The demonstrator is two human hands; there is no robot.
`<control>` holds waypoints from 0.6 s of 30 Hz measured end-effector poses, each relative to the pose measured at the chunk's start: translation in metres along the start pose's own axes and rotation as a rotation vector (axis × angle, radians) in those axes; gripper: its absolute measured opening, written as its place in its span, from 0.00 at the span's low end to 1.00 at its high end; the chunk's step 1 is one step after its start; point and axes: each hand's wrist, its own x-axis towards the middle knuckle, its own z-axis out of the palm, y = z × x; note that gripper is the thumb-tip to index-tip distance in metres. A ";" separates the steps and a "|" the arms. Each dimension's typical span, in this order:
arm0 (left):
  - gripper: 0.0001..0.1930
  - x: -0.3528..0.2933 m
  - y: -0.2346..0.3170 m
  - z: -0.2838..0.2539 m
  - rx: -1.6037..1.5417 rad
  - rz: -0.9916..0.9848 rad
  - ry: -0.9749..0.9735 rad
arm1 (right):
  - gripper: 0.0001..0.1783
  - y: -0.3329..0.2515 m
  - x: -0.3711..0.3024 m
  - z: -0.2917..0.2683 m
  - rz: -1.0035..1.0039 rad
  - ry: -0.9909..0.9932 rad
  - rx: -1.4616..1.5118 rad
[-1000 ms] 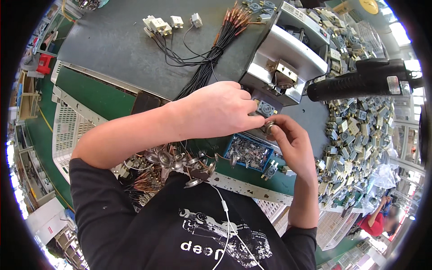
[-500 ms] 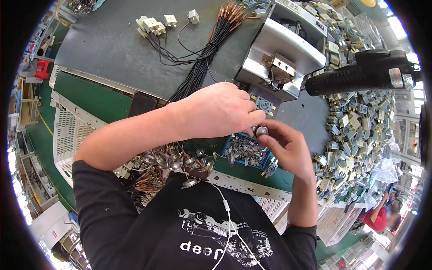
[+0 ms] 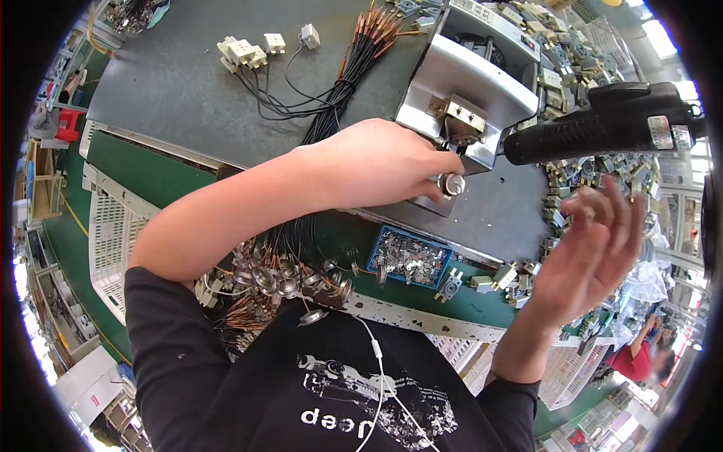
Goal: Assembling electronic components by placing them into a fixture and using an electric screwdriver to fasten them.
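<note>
My left hand (image 3: 384,167) reaches across the bench with its fingers pinched on a round, silvery metal cap-shaped part (image 3: 453,184), just in front of the metal bench fixture (image 3: 422,113). A cream connector block (image 3: 465,117) sits in that fixture. What lies under the left fingers is hidden. My right hand (image 3: 591,252) is raised off to the right, fingers spread and slightly blurred, with nothing seen in it. Above it is a black electric screwdriver (image 3: 587,135), lying level with its tip toward the fixture; the hand is apart from it.
A blue tray (image 3: 374,260) of small metal pieces stands near the bench edge. Piled grey and cream connectors (image 3: 572,56) cover the right side. A bundle of black wires (image 3: 331,113) lies beyond my left forearm. More round metal parts (image 3: 263,279) hang by wires near my body.
My right hand has let go of the round metal part and swung right, its fingers opening. The left hand has carried the part slightly up and right, toward the fixture.
</note>
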 end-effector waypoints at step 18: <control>0.17 0.000 -0.013 0.014 0.105 -0.126 -0.176 | 0.35 -0.019 0.083 0.037 -0.044 -0.007 0.237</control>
